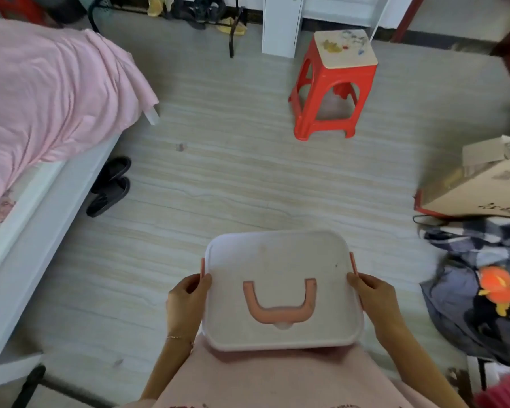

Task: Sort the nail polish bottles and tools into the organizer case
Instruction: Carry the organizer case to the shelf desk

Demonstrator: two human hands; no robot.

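The organizer case (280, 260) is held closed above the lap, lid uppermost, in front of a pink garment. It is gripped at its two short sides: the left hand (186, 301) is curled round the left edge with the thumb on the lid beside the left pink side latch (202, 267), and the right hand (376, 301) is curled round the right edge just below the right latch (353, 262). Both grips are narrow and closed on the case.

The step in hand is judged to be preparatory: the case is being carried or positioned, and no sorting is begun. No nail polish bottles or tools are visible. The next move is judged to call for a stable surface for the case, both latches to be released, and the lid to be lifted.

The case is a rounded rectangle of pale, matt, slightly translucent plastic with a raised rim; faint scuffs and a dark speck are noted on the lid. A pink U-shaped handle (280, 304) lies folded flat on the lid.

A red moulded plastic stool (327, 92) with a paint-stained top stands well apart on the pale wood-grain floor (218, 187). A bed with a crumpled pink cover (47, 92) is noted to the left, black slippers (109, 187) beside it, and a cardboard box (477, 184) to the right.
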